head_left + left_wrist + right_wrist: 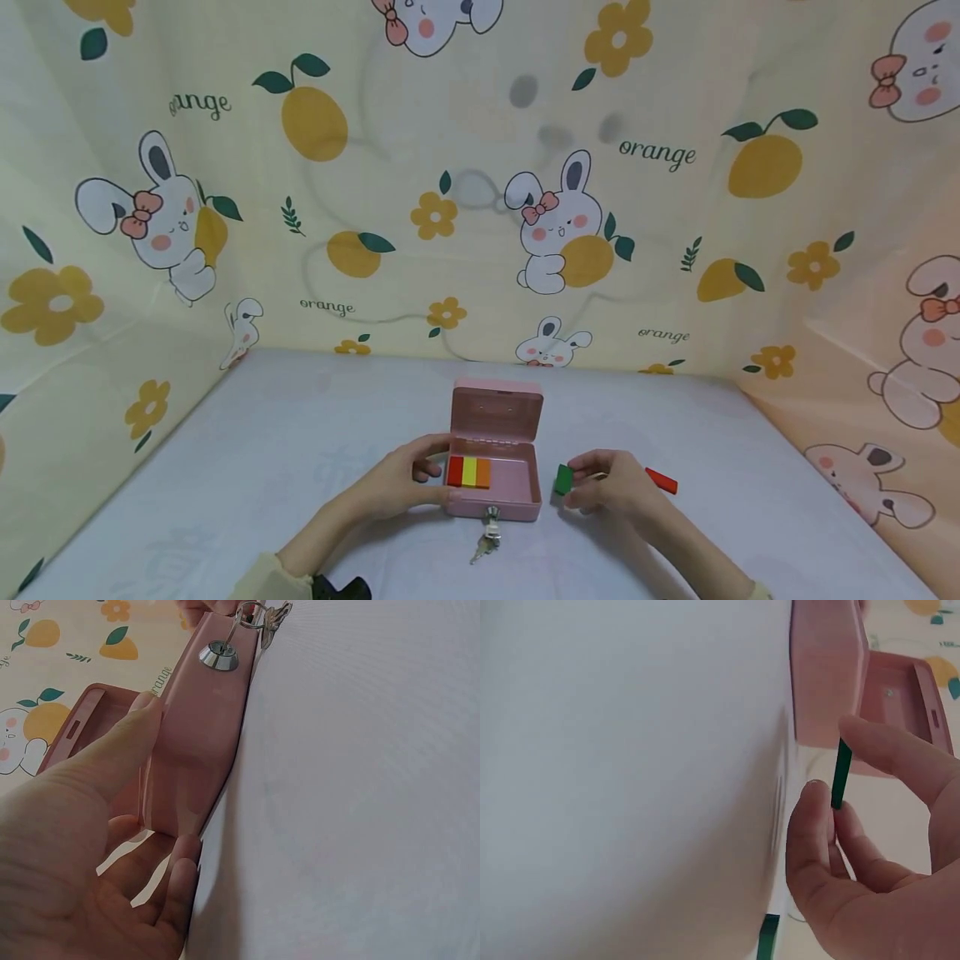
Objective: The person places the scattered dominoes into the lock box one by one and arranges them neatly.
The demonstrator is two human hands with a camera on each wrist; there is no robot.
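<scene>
A pink metal cash box (517, 510) stands with its lid (497, 414) raised. Inside, along its left part, a red block (455, 472), a yellow block (469, 472) and an orange block (483, 474) lie side by side. My left hand (397, 482) holds the box by its left side, the thumb at the front corner and the fingers behind. Just right of the box, my right hand (611, 483) pinches a thin green block (841, 774) between thumb and fingertips, apart from the box wall.
Keys (486, 546) on a ring hang from the box's front lock (219, 656). A red block (662, 481) lies on the white cloth (300, 433) beyond my right hand. Another green block (768, 937) shows low in the right wrist view. A printed curtain (465, 275) surrounds the table.
</scene>
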